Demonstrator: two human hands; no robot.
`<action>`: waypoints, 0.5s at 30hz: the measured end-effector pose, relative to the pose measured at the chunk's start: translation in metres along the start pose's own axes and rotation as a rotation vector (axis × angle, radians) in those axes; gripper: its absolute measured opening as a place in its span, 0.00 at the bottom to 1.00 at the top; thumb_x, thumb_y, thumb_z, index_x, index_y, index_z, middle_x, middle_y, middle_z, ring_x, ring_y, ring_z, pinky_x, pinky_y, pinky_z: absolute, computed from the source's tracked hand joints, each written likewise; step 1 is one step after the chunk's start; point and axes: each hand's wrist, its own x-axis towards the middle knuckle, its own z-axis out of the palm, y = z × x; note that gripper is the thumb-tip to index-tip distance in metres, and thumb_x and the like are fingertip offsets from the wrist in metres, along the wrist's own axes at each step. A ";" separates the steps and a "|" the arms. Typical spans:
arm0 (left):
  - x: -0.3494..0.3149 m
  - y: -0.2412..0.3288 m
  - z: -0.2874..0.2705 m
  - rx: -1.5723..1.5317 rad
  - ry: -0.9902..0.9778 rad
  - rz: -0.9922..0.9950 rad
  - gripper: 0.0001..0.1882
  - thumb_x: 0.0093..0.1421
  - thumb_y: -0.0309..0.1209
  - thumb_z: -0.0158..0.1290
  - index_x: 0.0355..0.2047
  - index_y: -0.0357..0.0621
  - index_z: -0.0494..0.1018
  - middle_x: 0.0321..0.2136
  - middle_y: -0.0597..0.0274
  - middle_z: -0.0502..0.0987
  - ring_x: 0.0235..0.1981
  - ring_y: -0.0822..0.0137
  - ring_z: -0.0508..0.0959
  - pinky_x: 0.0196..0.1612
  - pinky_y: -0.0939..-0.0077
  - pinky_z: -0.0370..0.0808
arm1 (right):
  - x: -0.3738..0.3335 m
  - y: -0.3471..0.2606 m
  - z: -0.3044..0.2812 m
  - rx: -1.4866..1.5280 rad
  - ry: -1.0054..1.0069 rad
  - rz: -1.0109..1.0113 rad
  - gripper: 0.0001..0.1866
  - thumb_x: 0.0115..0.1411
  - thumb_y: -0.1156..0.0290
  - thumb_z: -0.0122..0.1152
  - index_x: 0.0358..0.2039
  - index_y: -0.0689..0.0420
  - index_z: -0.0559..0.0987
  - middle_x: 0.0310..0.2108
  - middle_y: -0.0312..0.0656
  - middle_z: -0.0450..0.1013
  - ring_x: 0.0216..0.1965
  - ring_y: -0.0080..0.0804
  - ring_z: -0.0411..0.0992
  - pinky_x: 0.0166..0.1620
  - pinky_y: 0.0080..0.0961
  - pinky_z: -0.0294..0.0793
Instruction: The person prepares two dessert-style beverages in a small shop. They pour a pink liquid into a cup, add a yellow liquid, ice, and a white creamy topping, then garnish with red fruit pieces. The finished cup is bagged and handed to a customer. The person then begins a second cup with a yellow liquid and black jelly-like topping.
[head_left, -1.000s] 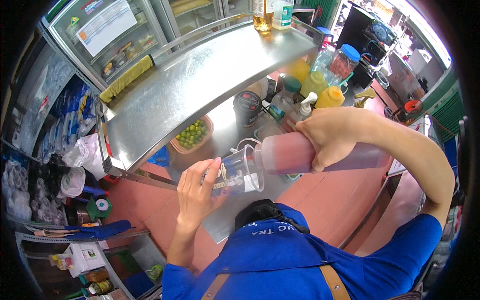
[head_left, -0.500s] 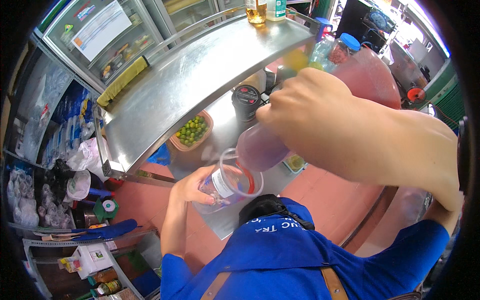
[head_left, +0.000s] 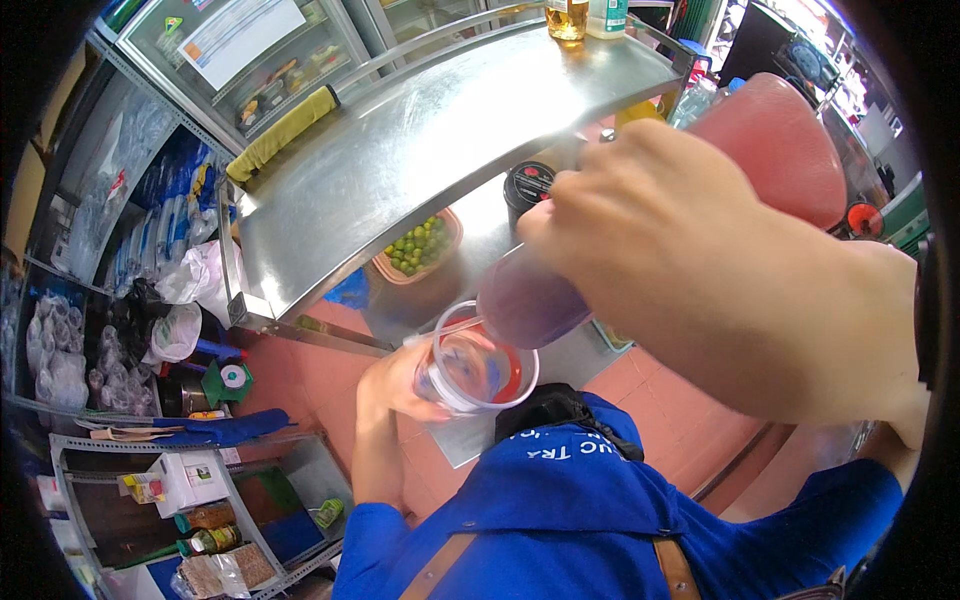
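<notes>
Steel shelf (head_left: 420,150), green fruit (head_left: 415,250) (cup (head_left: 468,374) nearer)

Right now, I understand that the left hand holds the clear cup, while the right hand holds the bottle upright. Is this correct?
Not quite: the bottle is not upright. The head view shows it tilted, its lower end at the cup's rim. The left hand does hold the clear cup.

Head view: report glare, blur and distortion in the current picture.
Head view: bright white glare streaks the long, flat, silver metal shelf; same view, the right hand looks slightly blurred; same view, fisheye bending curves the shelf's edges and the corners fall to black.
</notes>
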 end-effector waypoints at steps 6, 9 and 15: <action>-0.002 0.023 0.037 1.088 0.786 0.154 0.46 0.40 0.36 0.75 0.59 0.42 0.64 0.43 0.47 0.78 0.40 0.51 0.82 0.44 0.59 0.80 | 0.003 0.007 -0.004 0.041 0.196 0.053 0.10 0.44 0.76 0.68 0.29 0.57 0.79 0.27 0.41 0.77 0.37 0.39 0.78 0.41 0.32 0.74; 0.010 0.000 0.036 1.222 0.957 0.288 0.43 0.44 0.39 0.74 0.57 0.43 0.64 0.45 0.46 0.76 0.42 0.49 0.81 0.42 0.58 0.81 | -0.002 0.018 -0.008 0.081 0.138 0.074 0.10 0.41 0.76 0.70 0.26 0.56 0.78 0.25 0.41 0.77 0.35 0.39 0.79 0.41 0.35 0.74; 0.016 -0.027 0.044 1.170 1.140 0.411 0.43 0.52 0.40 0.69 0.64 0.46 0.59 0.50 0.43 0.71 0.48 0.46 0.78 0.46 0.56 0.79 | -0.005 0.011 -0.017 0.086 -0.070 0.049 0.13 0.38 0.76 0.72 0.27 0.56 0.79 0.24 0.42 0.77 0.34 0.39 0.79 0.43 0.34 0.76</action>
